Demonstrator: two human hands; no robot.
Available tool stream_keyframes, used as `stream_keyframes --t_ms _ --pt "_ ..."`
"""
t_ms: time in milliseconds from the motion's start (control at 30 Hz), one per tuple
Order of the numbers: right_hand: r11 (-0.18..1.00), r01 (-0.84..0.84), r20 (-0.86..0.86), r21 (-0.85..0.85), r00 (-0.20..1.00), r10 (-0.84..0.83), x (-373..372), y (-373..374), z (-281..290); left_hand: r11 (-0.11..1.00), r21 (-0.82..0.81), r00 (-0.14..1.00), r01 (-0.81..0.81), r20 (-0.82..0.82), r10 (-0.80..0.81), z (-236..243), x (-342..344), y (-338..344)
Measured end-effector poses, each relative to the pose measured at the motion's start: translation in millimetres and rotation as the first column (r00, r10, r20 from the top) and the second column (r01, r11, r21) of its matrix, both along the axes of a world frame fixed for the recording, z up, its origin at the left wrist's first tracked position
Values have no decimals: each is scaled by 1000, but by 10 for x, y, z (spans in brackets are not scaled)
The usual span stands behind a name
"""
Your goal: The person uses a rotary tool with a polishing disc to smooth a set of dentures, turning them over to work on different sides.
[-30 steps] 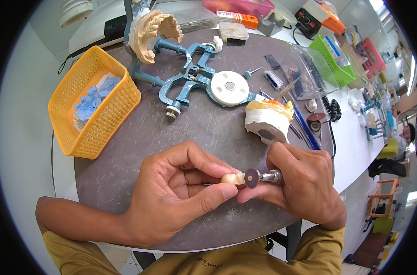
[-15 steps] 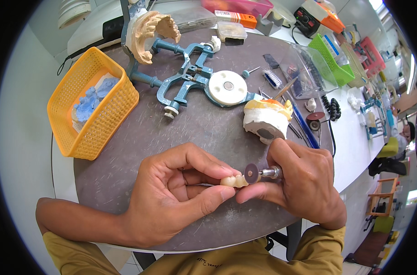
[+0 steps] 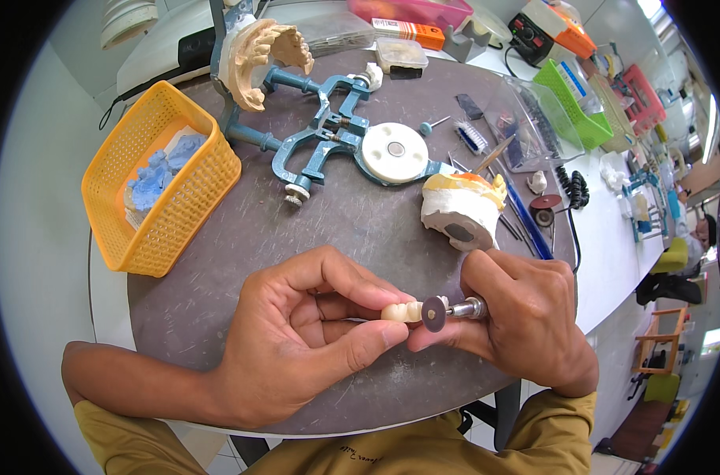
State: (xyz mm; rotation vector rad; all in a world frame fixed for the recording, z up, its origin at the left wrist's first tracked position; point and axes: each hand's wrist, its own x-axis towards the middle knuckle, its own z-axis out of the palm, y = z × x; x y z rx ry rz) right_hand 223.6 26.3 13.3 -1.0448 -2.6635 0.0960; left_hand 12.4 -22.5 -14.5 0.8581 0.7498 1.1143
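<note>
Left hand (image 3: 292,336): half-curled, thumb and index fingertips pinching a tooth-coloured dental bridge (image 3: 399,312) by its left end; other fingers bent in behind. Bridge is above the near part of the grey-brown benchtop (image 3: 336,226), between the two hands, roughly level.

Right hand (image 3: 528,317): fingers closed around a metal rotary handpiece (image 3: 472,307), its nose pointing left, thumb extended underneath toward the left thumb tip. Thin dark cutting disc (image 3: 434,314) on the handpiece shank overlaps the bridge's right end in view; can't tell if it's in contact.

Just beyond the right hand: white plaster model (image 3: 457,218) with yellow and orange on top, resting on the bench. Right of it, a blue pen-shaped tool (image 3: 528,215) lies slantwise.

Farther back: blue articulator (image 3: 296,154) lying opened out, white round mounting plate (image 3: 395,150) at its right, beige dental cast (image 3: 253,63) at its upper left. Small brush (image 3: 471,136) right of the plate.

Left side: yellow perforated basket (image 3: 182,214) with blue impression pieces (image 3: 158,176) inside.
</note>
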Motion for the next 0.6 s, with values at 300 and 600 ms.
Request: stream_keyframes --t_ms 300,600 --pt "996 70 -47 -47 996 -72 -25 -15 20 999 33 1000 0 -18 1 13 5 4" --pt "997 59 -40 -47 997 -61 -26 -11 23 1000 30 1000 1 -16 0 15 5 4"
